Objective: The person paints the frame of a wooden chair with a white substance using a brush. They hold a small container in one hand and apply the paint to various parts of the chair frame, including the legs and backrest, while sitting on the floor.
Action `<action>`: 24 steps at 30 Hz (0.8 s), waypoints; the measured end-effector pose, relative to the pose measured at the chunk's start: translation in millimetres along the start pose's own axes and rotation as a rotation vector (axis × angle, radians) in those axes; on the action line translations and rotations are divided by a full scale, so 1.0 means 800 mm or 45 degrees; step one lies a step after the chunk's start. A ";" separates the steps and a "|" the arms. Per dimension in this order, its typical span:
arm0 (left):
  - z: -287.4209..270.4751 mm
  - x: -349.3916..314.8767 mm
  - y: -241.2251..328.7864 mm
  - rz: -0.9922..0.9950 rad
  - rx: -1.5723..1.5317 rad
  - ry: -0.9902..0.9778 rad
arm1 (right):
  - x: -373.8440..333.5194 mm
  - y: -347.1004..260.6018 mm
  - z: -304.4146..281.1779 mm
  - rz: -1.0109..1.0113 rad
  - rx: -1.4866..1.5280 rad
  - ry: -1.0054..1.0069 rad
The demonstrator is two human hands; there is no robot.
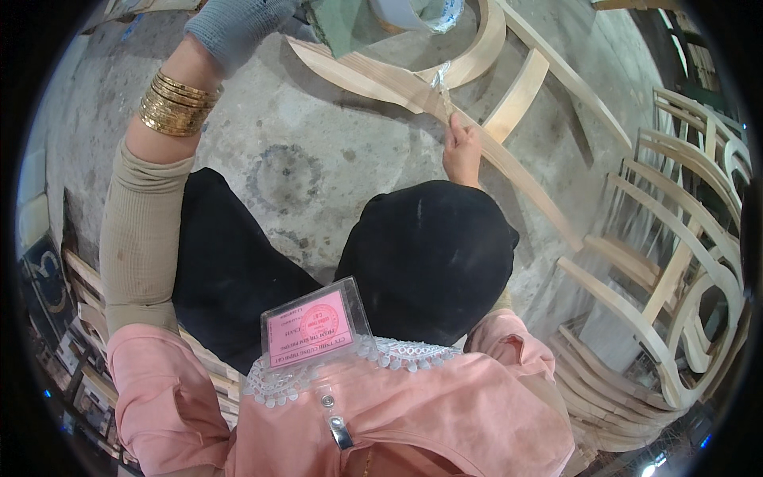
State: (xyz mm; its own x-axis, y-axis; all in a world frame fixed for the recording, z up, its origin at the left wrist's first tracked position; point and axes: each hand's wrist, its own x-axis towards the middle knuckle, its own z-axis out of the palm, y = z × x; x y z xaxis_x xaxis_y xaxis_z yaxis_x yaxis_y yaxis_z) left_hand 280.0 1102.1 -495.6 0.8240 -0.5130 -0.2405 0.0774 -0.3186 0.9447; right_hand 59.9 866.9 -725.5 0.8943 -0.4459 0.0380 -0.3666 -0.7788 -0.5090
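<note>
Nearest the camera hangs a clear plastic badge holder with a pink card, lying on a pink blouse with a white lace collar. Just past it the person's knees, in black trousers, are spread over a grey concrete floor.

The right hand is bare and reaches forward beyond the right knee. Its fingers are pinched closed on the lower end of a thin, shiny strip of clear tape or film, which runs up from the hand along the wood. The hand rests against a long curved rail of a pale unfinished wooden chair frame that lies on the floor in front of the knees, its rungs and bent back rail stretching away to the upper right.

The left hand is well apart from the right, raised at the upper left. It wears a grey knitted glove, with a stack of gold bangles on the wrist and a beige sleeve below them. Its fingers run out of view near the top edge, so whether it grips anything cannot be told; it sits near the far end of the same frame.

To the right stands a stack of similar pale wooden chair frames.
</note>
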 end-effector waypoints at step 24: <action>-0.013 -0.011 0.014 0.077 -0.025 0.015 | 0.020 -0.026 -0.024 0.420 0.343 -0.094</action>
State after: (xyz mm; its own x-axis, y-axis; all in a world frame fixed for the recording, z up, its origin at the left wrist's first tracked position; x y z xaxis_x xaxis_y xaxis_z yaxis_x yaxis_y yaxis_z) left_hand 279.5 1111.6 -480.3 0.8341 -0.5214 -0.1801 0.0382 -0.2712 0.9618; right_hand 76.6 867.7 -697.9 0.7600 -0.6113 -0.2206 -0.5643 -0.4525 -0.6905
